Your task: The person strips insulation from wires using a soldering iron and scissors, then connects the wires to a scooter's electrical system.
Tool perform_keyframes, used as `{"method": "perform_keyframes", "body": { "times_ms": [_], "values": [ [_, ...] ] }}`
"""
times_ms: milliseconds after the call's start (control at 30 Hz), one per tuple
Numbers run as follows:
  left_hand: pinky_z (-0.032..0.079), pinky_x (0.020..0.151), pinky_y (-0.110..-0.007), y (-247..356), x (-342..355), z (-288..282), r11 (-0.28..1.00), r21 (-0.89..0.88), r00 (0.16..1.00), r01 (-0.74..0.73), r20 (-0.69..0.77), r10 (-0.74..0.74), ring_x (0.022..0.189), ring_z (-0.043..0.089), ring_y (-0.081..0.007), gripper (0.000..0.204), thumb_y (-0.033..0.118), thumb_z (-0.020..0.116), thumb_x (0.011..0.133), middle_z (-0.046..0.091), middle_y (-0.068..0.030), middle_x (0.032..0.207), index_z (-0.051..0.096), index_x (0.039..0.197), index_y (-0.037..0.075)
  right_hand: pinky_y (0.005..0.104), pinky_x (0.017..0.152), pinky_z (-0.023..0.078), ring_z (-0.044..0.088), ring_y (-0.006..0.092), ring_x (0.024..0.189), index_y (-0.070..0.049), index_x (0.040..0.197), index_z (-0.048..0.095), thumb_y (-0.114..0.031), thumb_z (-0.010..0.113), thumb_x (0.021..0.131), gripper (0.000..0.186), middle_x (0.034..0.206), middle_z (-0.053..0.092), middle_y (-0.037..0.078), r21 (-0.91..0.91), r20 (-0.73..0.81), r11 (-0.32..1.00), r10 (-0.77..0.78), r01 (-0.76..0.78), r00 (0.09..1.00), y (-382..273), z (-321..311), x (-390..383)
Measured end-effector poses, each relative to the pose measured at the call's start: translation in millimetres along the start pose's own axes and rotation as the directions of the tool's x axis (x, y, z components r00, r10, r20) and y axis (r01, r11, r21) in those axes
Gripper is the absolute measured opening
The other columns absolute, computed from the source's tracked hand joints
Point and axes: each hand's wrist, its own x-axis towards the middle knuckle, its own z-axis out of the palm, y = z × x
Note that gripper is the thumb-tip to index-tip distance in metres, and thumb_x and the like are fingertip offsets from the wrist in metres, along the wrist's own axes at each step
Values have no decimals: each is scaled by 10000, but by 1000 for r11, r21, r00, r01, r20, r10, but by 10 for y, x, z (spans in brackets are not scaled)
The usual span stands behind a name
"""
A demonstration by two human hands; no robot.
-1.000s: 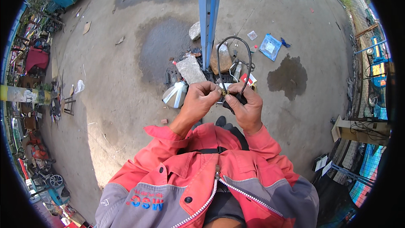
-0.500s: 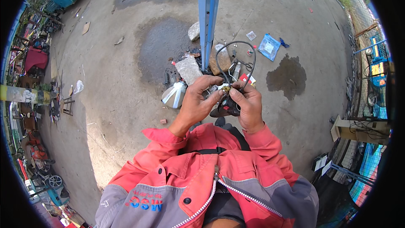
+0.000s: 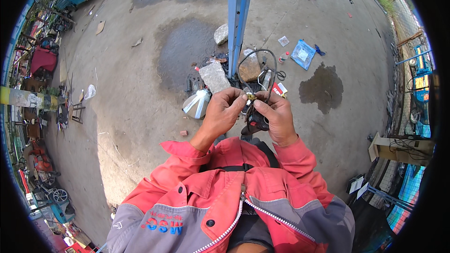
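Note:
In front of me, my left hand (image 3: 224, 111) pinches a small brass-coloured piece (image 3: 251, 97) between thumb and forefinger. From the other side my right hand (image 3: 278, 116) grips the same piece, its thumb along the near side. A black cable (image 3: 275, 63) rises in a wide loop from behind the right fingers; where it joins the piece is hidden. Below the hands is a dark object with red parts (image 3: 255, 125), partly covered by them and too unclear to name.
A blue post (image 3: 237, 23) stands just beyond my hands, with stone blocks (image 3: 214, 76) around its foot. A tied bag (image 3: 197, 103) lies left, a blue packet (image 3: 303, 54) and a small bottle (image 3: 284, 56) right. Wet patches (image 3: 321, 86) mark the concrete.
My left thumb and forefinger have come together on the brass-coloured piece; they were farther apart before. The cable loop has shifted a little, and the whole view has moved slightly.

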Motion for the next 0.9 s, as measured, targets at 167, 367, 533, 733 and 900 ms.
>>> {"method": "perform_keyframes", "body": {
  "times_ms": [167, 367, 533, 733, 900],
  "values": [
    [393, 563, -235, 19, -26, 15, 1000, -5, 1000, -11, 0, 11, 672, 480, -47, 224, 189, 608, 974, 582, 19, 739, 643, 947, -31, 201, 609, 498, 587, 45, 685, 0, 985, 663, -170, 679, 934, 179, 819, 653, 6, -102, 5, 994, -48, 48, 999, 7, -5, 3],
    [414, 583, -233, 25, -56, 57, 997, -32, 998, -64, 12, 65, 694, 499, -46, 206, 172, 636, 963, 602, 11, 768, 637, 977, -33, 203, 566, 475, 561, 37, 645, -12, 921, 650, -188, 650, 954, 179, 779, 620, -13, -181, -7, 976, -128, 124, 992, 49, -22, 12],
    [437, 610, -227, -51, -71, 109, 994, -90, 998, -54, 6, 55, 728, 530, -48, 193, 131, 679, 928, 629, -1, 803, 633, 996, -44, 201, 519, 463, 560, 41, 607, -17, 898, 644, -197, 637, 962, 191, 765, 617, -8, -149, -14, 987, -57, 55, 998, -4, 35, -42],
    [456, 633, -224, -59, -98, 121, 993, -65, 996, -94, -17, 93, 744, 552, -53, 169, 94, 658, 917, 646, -9, 832, 627, 1007, -46, 201, 504, 464, 568, 49, 592, -17, 894, 640, -207, 617, 973, 207, 767, 620, 0, -174, -10, 982, -79, 76, 997, -11, 93, -57],
    [448, 647, -213, -10, -118, 71, 994, 63, 996, -84, 23, 83, 748, 546, -45, 132, 58, 612, 928, 639, -2, 857, 610, 1021, -35, 199, 588, 469, 557, 41, 672, -22, 909, 648, -208, 615, 971, 199, 798, 625, -6, -145, -3, 989, -41, 40, 999, 14, 65, -38]
  ]
}}
